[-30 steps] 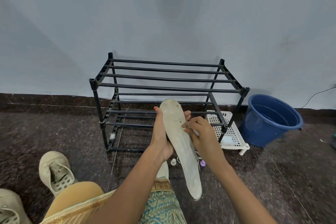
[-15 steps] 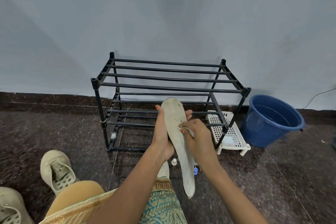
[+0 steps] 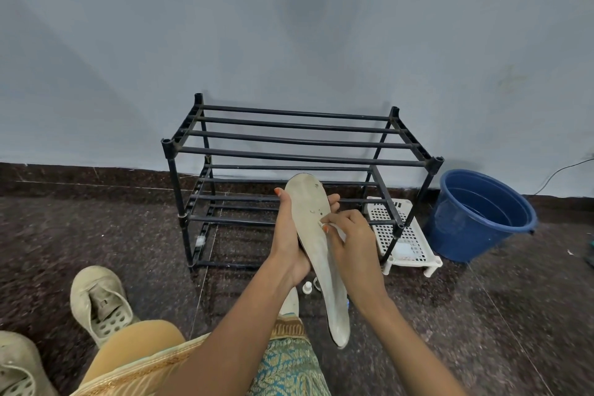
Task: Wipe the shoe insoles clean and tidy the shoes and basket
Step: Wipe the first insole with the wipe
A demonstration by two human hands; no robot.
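The long, flat, pale grey shoe insole (image 3: pixel 313 235) is held in the air before the black metal tube rack (image 3: pixel 289 157). Its long axis runs from the toe end, far and high, to the heel end, near and low. The left hand (image 3: pixel 289 235) grips its left edge from behind. The right hand (image 3: pixel 353 247) has its fingers (image 3: pixel 334 219) curled, pinching a small white wipe (image 3: pixel 337 230) on the upper face. I judge there is free room downward to the heel; the rack is close behind the toe.

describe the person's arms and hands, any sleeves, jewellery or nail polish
Both forearms are bare, with no sleeves, watch or bangles showing. The left hand and right hand have orange-painted nails.
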